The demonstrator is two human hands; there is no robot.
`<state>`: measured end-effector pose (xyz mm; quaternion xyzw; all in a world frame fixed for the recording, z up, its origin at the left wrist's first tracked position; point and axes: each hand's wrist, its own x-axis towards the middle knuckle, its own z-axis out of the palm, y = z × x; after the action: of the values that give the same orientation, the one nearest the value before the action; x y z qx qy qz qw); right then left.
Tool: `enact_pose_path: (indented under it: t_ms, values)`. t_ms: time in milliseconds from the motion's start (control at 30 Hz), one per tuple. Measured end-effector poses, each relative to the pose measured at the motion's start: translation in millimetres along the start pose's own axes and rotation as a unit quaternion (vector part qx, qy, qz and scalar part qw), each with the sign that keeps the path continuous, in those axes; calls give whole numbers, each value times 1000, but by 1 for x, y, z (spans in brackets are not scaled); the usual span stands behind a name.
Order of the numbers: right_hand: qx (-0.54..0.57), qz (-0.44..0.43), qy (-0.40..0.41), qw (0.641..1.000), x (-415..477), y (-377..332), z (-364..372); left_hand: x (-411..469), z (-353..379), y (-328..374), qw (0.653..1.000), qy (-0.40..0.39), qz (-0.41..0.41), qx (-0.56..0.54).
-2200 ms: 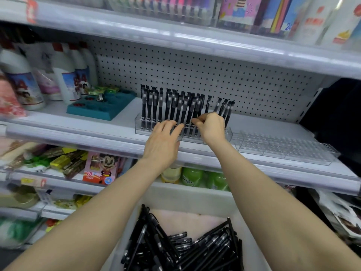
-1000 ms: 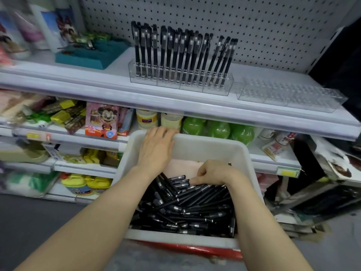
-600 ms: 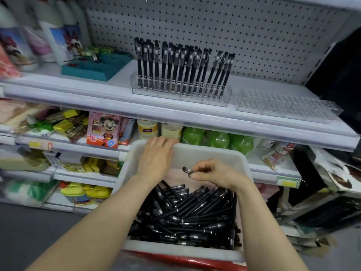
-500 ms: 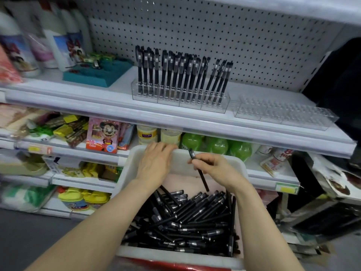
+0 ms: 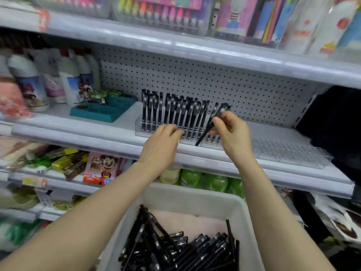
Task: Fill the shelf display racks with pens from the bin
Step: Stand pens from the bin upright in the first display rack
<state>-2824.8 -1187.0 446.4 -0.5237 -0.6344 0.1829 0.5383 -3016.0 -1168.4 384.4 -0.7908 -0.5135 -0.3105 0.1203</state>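
A clear plastic rack point(image 5: 143, 132) on the middle shelf holds several upright black pens point(image 5: 172, 112). My right hand point(image 5: 232, 133) pinches one black pen point(image 5: 210, 126), tilted, its tip low in front of the rack's right end. My left hand point(image 5: 163, 145) is at the rack's front with fingers curled toward it; whether it touches is unclear. To the right lies a second clear rack point(image 5: 289, 151) with no pens. Below, a white bin point(image 5: 195, 200) holds a heap of black pens point(image 5: 181, 249).
A teal tray point(image 5: 103, 110) and white bottles point(image 5: 74, 83) stand left of the racks. The shelf above point(image 5: 175, 45) overhangs, stocked with coloured markers and books. Lower shelves carry green bottles point(image 5: 211, 180) and a cartoon pack point(image 5: 101, 167). A dark panel point(image 5: 336, 122) closes the right side.
My right hand has lifted one pen out of the bin up to the rack's right end. My left hand left the bin's rim and rose to the rack's front.
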Motion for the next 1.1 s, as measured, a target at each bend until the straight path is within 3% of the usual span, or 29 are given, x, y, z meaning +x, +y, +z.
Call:
enact_pose_path:
  t_ms: [100, 200, 567, 867, 1100]
  values:
    - [-31, -27, 77, 996, 23, -9, 3, 14, 12, -9, 999, -7, 7, 30]
    - [-53, -28, 103, 993, 42, -9, 11, 17, 22, -13, 999, -19, 6, 48]
    - [-145, 53, 13, 988, 60, 32, 52, 12, 31, -14, 999, -7, -14, 36]
    - [-152, 56, 21, 987, 55, 39, 58, 11, 34, -15, 999, 6, -13, 30]
    - [-258, 64, -5, 964, 60, 26, 58, 12, 30, -15, 999, -23, -12, 45]
